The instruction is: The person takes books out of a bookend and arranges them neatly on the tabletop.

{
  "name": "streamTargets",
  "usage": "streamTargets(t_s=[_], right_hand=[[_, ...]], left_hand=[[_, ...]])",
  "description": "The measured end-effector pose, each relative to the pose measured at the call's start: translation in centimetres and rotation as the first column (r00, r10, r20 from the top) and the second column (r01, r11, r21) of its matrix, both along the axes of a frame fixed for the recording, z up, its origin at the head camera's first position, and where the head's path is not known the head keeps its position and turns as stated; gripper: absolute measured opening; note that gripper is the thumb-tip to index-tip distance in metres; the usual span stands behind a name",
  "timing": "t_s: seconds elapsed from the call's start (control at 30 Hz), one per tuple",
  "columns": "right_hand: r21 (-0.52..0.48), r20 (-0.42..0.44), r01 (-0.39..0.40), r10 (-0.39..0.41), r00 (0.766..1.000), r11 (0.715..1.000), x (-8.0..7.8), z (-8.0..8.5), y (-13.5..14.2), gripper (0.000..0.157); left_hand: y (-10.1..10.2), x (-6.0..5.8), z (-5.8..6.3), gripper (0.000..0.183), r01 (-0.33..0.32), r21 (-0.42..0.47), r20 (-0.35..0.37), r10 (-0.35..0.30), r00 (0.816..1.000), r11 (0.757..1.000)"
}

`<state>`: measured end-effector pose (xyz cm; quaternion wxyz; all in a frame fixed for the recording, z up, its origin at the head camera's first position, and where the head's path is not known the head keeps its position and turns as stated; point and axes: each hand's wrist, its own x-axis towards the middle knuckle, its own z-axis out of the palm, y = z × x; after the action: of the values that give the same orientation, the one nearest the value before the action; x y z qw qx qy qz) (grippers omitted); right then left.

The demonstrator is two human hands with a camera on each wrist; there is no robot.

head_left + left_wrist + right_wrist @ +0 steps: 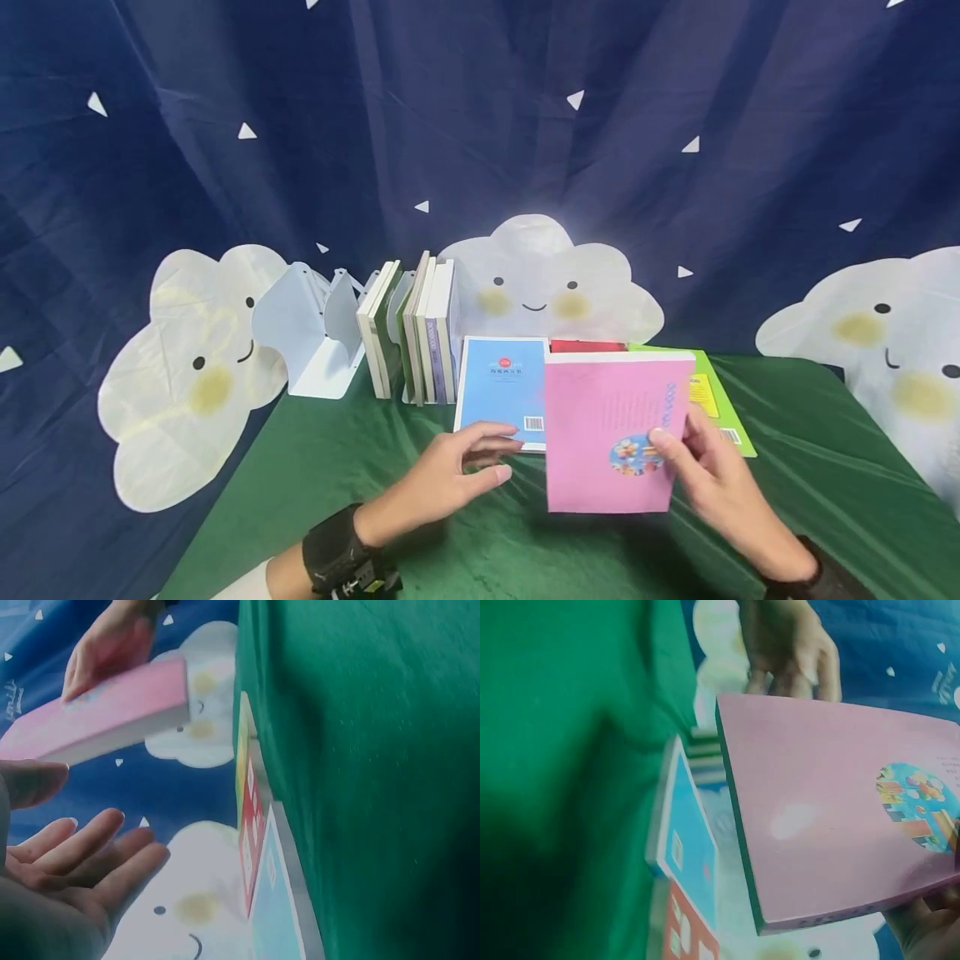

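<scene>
A pink book [585, 425] is held up above the table by my right hand [716, 479], which pinches its right edge with the thumb on the cover. A small round picture shows on that cover in the right wrist view. My left hand [450, 475] hovers to the book's left, fingers spread and relaxed, holding nothing. In the left wrist view a gap separates its fingers [97, 847] from the pink book [112, 709]. Behind the hands lie a blue book [498, 383], a red book [588, 345] mostly hidden by the pink one, and a green book [738, 417].
Several books [442, 333] stand upright at the back left between metal bookends. Left of them stands a white bookend [322, 367]. Green cloth [315, 467] covers the table, and a dark blue curtain [480, 125] with smiling clouds hangs behind.
</scene>
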<state>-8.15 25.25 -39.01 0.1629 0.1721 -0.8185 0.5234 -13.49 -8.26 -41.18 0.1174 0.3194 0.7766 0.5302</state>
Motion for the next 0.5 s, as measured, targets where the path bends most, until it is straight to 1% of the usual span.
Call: streamTargets(t_s=[0.07,0.2,0.33,0.43,0.5], right_hand=[[0.019,-0.031,0.080,-0.080,0.996,0.997,0.0,0.3,0.9,0.035],[0.027,-0.065,0.184,-0.182,0.981,0.983,-0.1,0.6,2.8,0.036],[0.032,-0.070,0.275,-0.273,0.960,0.961,-0.3,0.9,4.7,0.038],[0.037,-0.072,0.341,-0.338,0.938,0.939,-0.6,1.2,6.1,0.038],[0.038,-0.072,0.372,-0.369,0.927,0.927,-1.0,1.5,7.2,0.036]], left_hand=[[-0.3,-0.2,-0.1,0.049,-0.026,-0.012,-0.050,0.025,0.998,1.000],[-1.1,-0.6,0.0,0.049,-0.081,-0.034,-0.139,0.075,0.987,0.996],[-1.8,-1.0,0.0,0.048,-0.153,-0.037,-0.182,0.144,0.973,0.987],[-2.4,-1.2,0.0,0.044,-0.222,-0.011,-0.199,0.216,0.956,0.975],[-3.0,-1.5,-0.1,0.042,-0.272,0.012,-0.207,0.269,0.941,0.962]])
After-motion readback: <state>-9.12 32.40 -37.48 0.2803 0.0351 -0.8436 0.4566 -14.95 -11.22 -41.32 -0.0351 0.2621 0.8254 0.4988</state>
